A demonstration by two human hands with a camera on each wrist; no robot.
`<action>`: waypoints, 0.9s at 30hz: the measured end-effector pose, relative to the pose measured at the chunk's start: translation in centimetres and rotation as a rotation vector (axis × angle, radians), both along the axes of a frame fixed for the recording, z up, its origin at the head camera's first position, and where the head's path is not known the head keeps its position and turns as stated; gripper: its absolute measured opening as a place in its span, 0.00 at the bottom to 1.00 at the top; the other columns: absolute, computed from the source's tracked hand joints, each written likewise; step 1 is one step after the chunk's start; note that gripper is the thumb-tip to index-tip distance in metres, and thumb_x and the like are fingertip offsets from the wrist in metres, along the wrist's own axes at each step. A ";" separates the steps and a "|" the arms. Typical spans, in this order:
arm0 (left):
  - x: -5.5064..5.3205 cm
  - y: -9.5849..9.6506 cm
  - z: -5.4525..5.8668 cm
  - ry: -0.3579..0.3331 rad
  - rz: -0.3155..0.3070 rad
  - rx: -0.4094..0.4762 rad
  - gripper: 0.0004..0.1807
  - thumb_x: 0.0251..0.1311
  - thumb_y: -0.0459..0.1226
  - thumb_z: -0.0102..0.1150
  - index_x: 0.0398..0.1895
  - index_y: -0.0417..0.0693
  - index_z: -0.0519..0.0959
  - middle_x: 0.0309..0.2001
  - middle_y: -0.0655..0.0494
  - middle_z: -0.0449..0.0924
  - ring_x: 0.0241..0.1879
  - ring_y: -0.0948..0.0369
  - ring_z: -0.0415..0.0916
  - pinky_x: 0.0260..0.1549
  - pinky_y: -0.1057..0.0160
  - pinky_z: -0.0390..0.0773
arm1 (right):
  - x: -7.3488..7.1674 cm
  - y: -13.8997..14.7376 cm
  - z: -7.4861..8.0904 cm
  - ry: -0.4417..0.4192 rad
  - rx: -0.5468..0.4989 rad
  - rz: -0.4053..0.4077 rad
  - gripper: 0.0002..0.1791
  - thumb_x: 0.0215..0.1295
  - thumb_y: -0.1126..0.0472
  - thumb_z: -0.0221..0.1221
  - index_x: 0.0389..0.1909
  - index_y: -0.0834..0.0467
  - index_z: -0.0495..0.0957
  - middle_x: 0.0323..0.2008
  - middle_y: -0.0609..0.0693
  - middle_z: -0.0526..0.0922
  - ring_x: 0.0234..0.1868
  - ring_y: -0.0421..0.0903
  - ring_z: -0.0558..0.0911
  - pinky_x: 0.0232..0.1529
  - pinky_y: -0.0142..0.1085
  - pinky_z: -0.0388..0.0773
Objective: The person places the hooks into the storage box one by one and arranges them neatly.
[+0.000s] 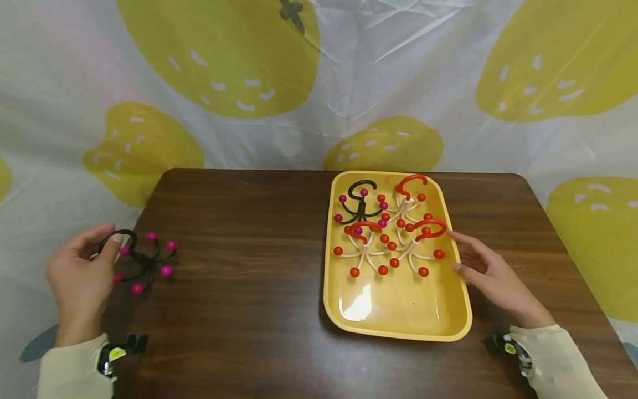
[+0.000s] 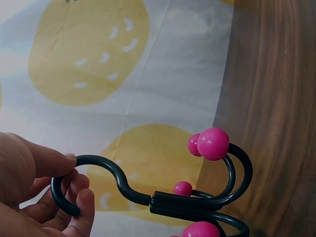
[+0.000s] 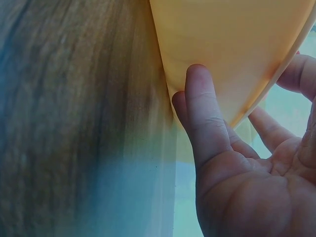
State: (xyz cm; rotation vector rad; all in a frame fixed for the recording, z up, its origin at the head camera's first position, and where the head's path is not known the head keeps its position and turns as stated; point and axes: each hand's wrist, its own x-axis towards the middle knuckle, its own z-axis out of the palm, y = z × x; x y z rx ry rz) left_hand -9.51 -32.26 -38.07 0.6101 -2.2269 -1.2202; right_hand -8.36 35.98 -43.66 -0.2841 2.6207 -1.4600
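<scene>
My left hand (image 1: 82,277) pinches the curved top of a black multi-arm hanging hook (image 1: 145,259) with pink ball tips. The left wrist view shows thumb and fingers around the crook of this hook (image 2: 116,175), its arms pointing away to the right. At the right side of the yellow tray (image 1: 399,310), my right hand (image 1: 490,277) touches the rim and outer wall with extended fingers (image 3: 200,98). Inside the tray lie another black hook with pink balls (image 1: 361,208) and three white hooks with red crooks and red balls, one of them at front left (image 1: 366,249).
The tray stands on a dark brown wooden table (image 1: 239,277), right of its middle. Behind the table hangs a white cloth (image 1: 279,144) with yellow fruit shapes. The held hook is over the table's left edge.
</scene>
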 end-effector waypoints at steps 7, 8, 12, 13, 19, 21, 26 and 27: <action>-0.5 0.8 0.9 -0.032 -0.002 -0.032 0.17 0.68 0.41 0.70 0.58 0.48 0.88 0.38 0.83 0.82 0.39 0.86 0.77 0.38 0.84 0.72 | 0.1 0.2 0.1 -0.011 0.008 -0.007 0.37 0.78 0.63 0.60 0.83 0.54 0.58 0.66 0.67 0.75 0.54 0.26 0.81 0.47 0.29 0.86; -0.6 1.0 1.0 -0.030 -0.002 -0.037 0.17 0.68 0.41 0.69 0.58 0.48 0.88 0.39 0.82 0.82 0.40 0.85 0.77 0.38 0.84 0.72 | 0.1 0.2 0.1 -0.011 0.008 -0.008 0.37 0.78 0.63 0.60 0.83 0.54 0.58 0.66 0.67 0.75 0.54 0.26 0.81 0.47 0.29 0.86; -0.9 1.7 1.4 0.000 -0.016 -0.008 0.16 0.68 0.40 0.70 0.56 0.47 0.89 0.39 0.79 0.83 0.41 0.83 0.78 0.38 0.83 0.73 | 0.1 0.3 0.1 -0.011 0.003 -0.006 0.37 0.78 0.63 0.60 0.83 0.54 0.58 0.66 0.67 0.75 0.54 0.27 0.81 0.47 0.29 0.86; -0.9 1.8 1.4 0.005 -0.020 -0.012 0.16 0.68 0.39 0.70 0.56 0.47 0.89 0.39 0.79 0.83 0.41 0.82 0.78 0.38 0.83 0.73 | 0.1 0.3 0.1 -0.014 0.003 -0.006 0.37 0.78 0.62 0.60 0.83 0.54 0.58 0.66 0.67 0.75 0.54 0.27 0.81 0.47 0.29 0.86; -1.2 2.7 1.7 0.022 -0.070 -0.054 0.15 0.68 0.40 0.71 0.56 0.50 0.89 0.42 0.77 0.84 0.44 0.83 0.79 0.41 0.83 0.74 | 0.1 0.3 0.0 -0.030 0.004 -0.004 0.38 0.78 0.62 0.61 0.83 0.53 0.58 0.67 0.68 0.75 0.54 0.28 0.81 0.47 0.30 0.86; -1.3 3.1 1.9 0.034 -0.091 -0.065 0.15 0.68 0.40 0.71 0.56 0.50 0.89 0.42 0.77 0.85 0.44 0.83 0.79 0.43 0.82 0.74 | 0.1 0.3 0.0 -0.025 0.002 -0.003 0.37 0.78 0.62 0.61 0.83 0.54 0.58 0.67 0.68 0.75 0.54 0.28 0.81 0.47 0.30 0.86; -1.3 4.3 2.5 0.050 -0.137 -0.054 0.15 0.68 0.40 0.71 0.56 0.49 0.89 0.42 0.77 0.84 0.45 0.82 0.80 0.43 0.82 0.74 | 0.1 0.2 0.0 -0.009 0.002 0.002 0.37 0.77 0.63 0.61 0.83 0.54 0.58 0.67 0.68 0.75 0.54 0.27 0.81 0.48 0.29 0.85; -1.3 4.6 2.6 0.054 -0.148 -0.050 0.15 0.68 0.40 0.71 0.56 0.49 0.89 0.42 0.78 0.84 0.45 0.82 0.80 0.43 0.82 0.74 | 0.1 0.2 0.0 -0.007 0.004 0.002 0.37 0.77 0.63 0.61 0.83 0.54 0.59 0.67 0.68 0.75 0.54 0.27 0.81 0.48 0.29 0.85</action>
